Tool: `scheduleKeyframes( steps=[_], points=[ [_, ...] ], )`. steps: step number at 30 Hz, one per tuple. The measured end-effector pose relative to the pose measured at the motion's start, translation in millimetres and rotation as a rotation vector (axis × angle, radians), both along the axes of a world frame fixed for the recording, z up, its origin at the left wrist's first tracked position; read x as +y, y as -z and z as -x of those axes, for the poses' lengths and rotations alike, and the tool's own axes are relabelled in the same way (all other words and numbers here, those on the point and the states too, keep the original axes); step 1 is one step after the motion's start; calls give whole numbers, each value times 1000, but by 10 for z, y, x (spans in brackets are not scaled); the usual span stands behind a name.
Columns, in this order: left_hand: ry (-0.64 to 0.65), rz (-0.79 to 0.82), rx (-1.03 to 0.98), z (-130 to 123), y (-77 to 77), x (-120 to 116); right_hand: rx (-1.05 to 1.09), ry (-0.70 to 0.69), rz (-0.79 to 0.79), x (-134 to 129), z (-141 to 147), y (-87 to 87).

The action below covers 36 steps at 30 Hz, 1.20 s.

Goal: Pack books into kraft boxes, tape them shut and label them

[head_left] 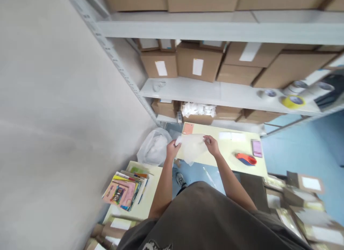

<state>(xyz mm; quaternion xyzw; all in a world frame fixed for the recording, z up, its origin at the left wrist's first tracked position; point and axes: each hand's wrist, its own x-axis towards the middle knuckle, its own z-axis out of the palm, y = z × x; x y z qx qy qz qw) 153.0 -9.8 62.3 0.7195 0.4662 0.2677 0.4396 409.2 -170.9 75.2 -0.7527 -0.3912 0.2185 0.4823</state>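
Note:
A thin, translucent white sheet (192, 148), possibly a plastic bag, is stretched between my hands above the pale yellow table (206, 160). My left hand (173, 149) is closed on its left edge, where a crumpled white bit sticks out. At the upper right corner, my right hand (212, 145) pinches the sheet with thumb and fingers. White paper slips (232, 136) lie on the table beyond my right hand. Farther right are a red and blue object (245, 159) and a purple pack (257, 148). An orange-pink card (188, 128) is at the far left corner.
A white plastic bag (154, 148) stands by the wall. Books and magazines (126, 191) are piled on a side table at lower left. Shelving (188, 87) ahead holds cardboard boxes (199, 62) and tape rolls (293, 101). Several packages (309, 207) are stacked at lower right.

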Motion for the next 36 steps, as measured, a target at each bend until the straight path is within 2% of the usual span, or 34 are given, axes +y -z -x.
scheduleKeyframes(
  steps=[4,8,11,13,16,18,23,26,29,31,34,36],
  points=[
    [204,39,-3,-763,23,-695,57,94,-10,-631,-200,99],
    [341,95,-97,-1367,115,-1313,207,143,-66,-1093,-314,199],
    [479,126,-134,-1643,152,-1594,325,156,-102,-1323,-390,250],
    [482,59,-147,-1723,161,-1637,379,148,-83,-1423,-446,283],
    [328,-28,-126,-1688,181,-1461,389,182,-57,-1509,-539,357],
    [242,25,-111,-1574,211,-1220,392,257,-73,-1534,-599,436],
    [165,344,-227,-1050,316,-497,499,587,-125,-1536,-712,749],
    [198,588,-349,-637,383,-119,524,727,-102,-1498,-737,987],
    [224,760,-422,-274,493,201,450,790,63,-1444,-716,1212],
    [210,830,-350,-112,612,393,374,795,227,-1411,-685,1333],
    [178,786,-128,-6,843,640,295,743,465,-1369,-647,1462],
    [211,700,16,-10,1002,765,260,690,591,-1342,-635,1518]
  ],
)
